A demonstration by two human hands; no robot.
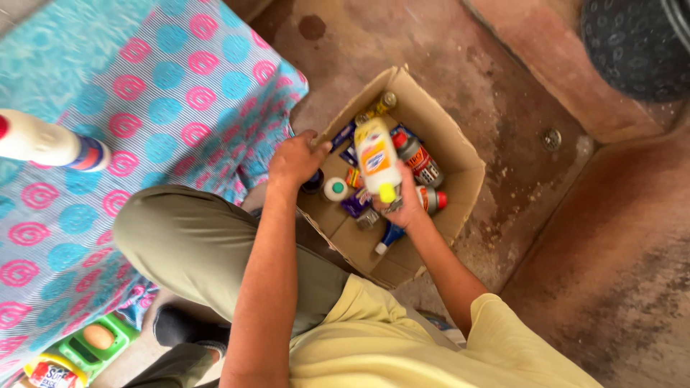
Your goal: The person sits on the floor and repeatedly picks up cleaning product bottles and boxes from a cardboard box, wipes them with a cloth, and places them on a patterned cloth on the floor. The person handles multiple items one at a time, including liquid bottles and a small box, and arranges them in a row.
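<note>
Bottle (376, 158), white with yellow cap, held over cardboard box (460, 172) near picture centre, cap end pointing to 6 o'clock, base to 12. Right hand (404, 205) wrapped around cap end, fingers closed on bottle neck. Left hand (296, 158) at 9 o'clock of bottle, curled over box's left rim, fingers hooked on cardboard edge; holding rim, nothing else pinched.

Box open-topped, flaps up, tilted as a diamond: corners at 12, 3, 6 and 9 o'clock. Inside, packed tight: red-topped spray cans (420, 162) at 3 o'clock of bottle, small white jar with green lid (335, 188) at 8 o'clock, blue-capped bottle (389, 237) at 6 o'clock against lower wall, purple packets between. Little free floor left inside; only bare cardboard shows along lower-left wall.

Patterned cloth (165, 79), blue with pink spirals, lying at 9 to 11 o'clock, its edge just beside box's left corner. Second white bottle (50, 144) lying on cloth, far at 9 o'clock, well apart. Bare stained floor (517, 215) open at 3 o'clock of box. Raised ledge (546, 65) running diagonally at 1 o'clock. Green tray (97, 341) at 7 o'clock, near picture edge. Knee in olive trousers (194, 237) between cloth and box.
</note>
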